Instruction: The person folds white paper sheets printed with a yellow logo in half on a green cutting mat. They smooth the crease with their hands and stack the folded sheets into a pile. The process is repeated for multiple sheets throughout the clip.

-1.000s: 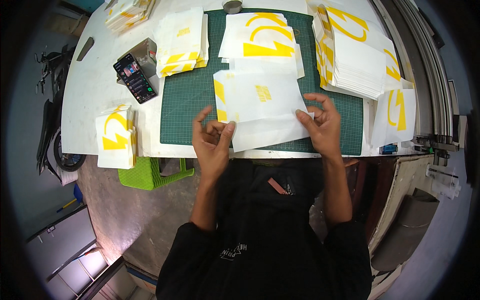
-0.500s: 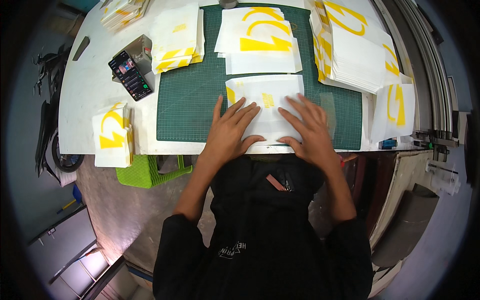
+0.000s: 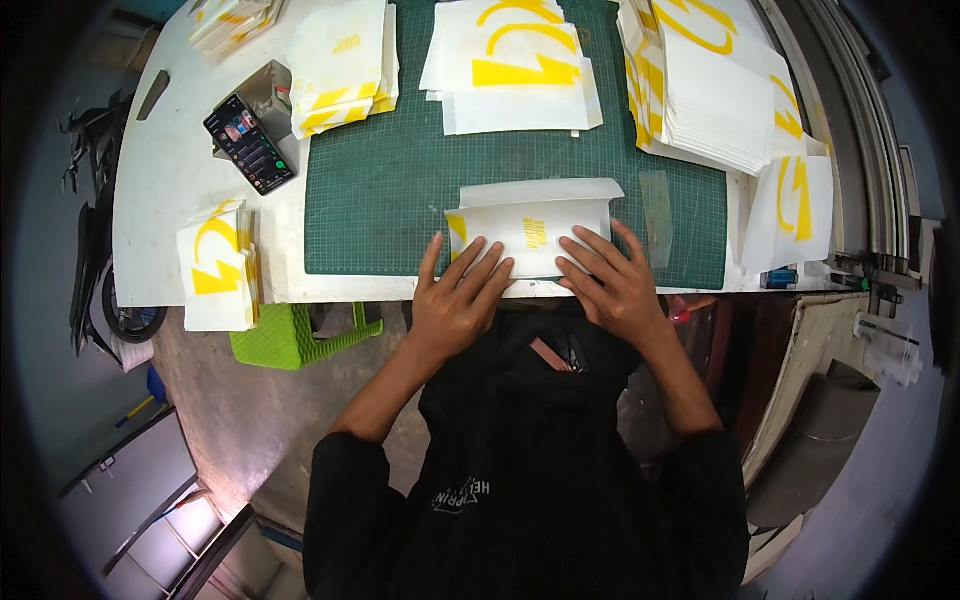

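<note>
A white printed paper (image 3: 532, 207) with small yellow lettering lies on the green cutting mat (image 3: 380, 215), close to the table's front edge. Its far edge is lifted into a folded flap. My left hand (image 3: 458, 300) rests on the near left part, fingers stretched and spread. On the near right part lies my right hand (image 3: 612, 288), its fingers also spread and pointing away from me. Both thumbs are mostly hidden, so I cannot tell whether they reach under the paper.
Printed paper stacks stand at the back centre (image 3: 520, 100), back left (image 3: 345, 65), back right (image 3: 715, 110) and front left (image 3: 215, 275). A phone (image 3: 248, 145) leans on a grey block (image 3: 268, 95). A green stool (image 3: 275, 335) is below the table's edge.
Both hands and the paper have slid toward me, away from the stack behind. The paper's far edge now rises in a fold. The view has shifted slightly.
</note>
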{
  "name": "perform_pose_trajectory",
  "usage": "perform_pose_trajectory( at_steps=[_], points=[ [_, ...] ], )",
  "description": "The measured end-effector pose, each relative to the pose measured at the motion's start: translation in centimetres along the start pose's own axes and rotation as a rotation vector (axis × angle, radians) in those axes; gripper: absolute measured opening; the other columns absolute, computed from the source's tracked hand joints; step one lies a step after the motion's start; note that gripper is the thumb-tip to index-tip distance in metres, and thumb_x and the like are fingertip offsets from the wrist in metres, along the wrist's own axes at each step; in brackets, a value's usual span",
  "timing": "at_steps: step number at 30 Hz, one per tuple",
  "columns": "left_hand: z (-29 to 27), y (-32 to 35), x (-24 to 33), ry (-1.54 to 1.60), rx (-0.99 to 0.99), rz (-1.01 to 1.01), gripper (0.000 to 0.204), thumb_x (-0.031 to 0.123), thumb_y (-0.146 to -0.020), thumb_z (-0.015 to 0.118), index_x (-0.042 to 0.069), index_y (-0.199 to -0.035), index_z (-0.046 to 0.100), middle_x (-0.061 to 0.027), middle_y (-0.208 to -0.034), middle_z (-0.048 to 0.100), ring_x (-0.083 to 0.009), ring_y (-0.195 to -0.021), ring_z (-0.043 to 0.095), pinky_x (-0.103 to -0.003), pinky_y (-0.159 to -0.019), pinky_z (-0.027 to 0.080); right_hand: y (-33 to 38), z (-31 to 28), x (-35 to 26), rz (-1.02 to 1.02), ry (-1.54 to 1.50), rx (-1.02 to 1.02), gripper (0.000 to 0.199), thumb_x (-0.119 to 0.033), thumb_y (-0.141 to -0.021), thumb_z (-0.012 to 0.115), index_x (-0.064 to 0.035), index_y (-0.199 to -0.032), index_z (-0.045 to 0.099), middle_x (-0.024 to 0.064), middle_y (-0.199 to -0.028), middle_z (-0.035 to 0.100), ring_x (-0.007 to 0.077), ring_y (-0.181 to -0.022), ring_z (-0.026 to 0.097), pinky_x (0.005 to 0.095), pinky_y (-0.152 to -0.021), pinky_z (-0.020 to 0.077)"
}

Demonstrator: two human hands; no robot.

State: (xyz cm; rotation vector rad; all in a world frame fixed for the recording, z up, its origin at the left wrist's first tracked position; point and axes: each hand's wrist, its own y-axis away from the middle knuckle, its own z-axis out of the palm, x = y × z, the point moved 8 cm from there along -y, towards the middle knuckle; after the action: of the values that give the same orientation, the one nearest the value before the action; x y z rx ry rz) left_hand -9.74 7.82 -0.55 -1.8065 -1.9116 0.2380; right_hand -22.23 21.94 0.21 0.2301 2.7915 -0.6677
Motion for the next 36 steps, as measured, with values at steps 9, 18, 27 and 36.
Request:
perform_pose_trajectory(
  at_steps=[9,18,27,36],
  points=[
    [0.3,0.7,0.3,-0.033,-0.042,-0.018,0.037,0.01,-0.088,0.073,0.012,-0.126,0.074,-0.0053,-0.137,0.071,-0.0252,-0.13,0.065,-0.06,-0.122,0.032,0.6,0.3,0.2,0.021,-0.006,-0.029,0.034,-0.015,-0.089,0.08,-0.0099,-0.122,0.073,0.0062,-0.139,0.068,0.0279,-0.141,0.056,0.0614,-0.122,0.036],
    [1.1,1.6,1.4,-0.033,-0.174,-0.046,0.047,0.009,-0.092,0.068,0.0,-0.138,0.064,-0.0172,-0.151,0.059,-0.037,-0.146,0.05,-0.058,-0.123,0.034,1.5,0.9,0.1,0.059,0.016,-0.06,0.04,-0.029,-0.09,0.08,-0.0083,-0.124,0.073,0.0071,-0.143,0.065,0.029,-0.144,0.052,0.0624,-0.124,0.0304],
    [1.6,2.2,1.4,0.002,-0.227,-0.038,0.056,0.02,-0.098,0.068,-0.004,-0.147,0.054,-0.0224,-0.157,0.051,-0.0406,-0.149,0.044,-0.057,-0.123,0.034,2.1,1.0,0.4,0.092,0.005,-0.058,0.047,-0.033,-0.09,0.079,-0.0106,-0.131,0.07,0.003,-0.146,0.064,0.0289,-0.146,0.051,0.0641,-0.125,0.0276],
    [1.9,2.3,1.6,0.058,-0.321,-0.122,0.073,0.034,-0.096,0.073,-0.004,-0.153,0.046,-0.0258,-0.164,0.039,-0.0438,-0.154,0.035,-0.057,-0.125,0.029,3.4,0.2,1.9,0.109,0.082,-0.114,0.047,-0.042,-0.093,0.076,-0.0149,-0.131,0.07,0.0,-0.148,0.063,0.0295,-0.15,0.045,0.0708,-0.124,0.0222]
  ],
)
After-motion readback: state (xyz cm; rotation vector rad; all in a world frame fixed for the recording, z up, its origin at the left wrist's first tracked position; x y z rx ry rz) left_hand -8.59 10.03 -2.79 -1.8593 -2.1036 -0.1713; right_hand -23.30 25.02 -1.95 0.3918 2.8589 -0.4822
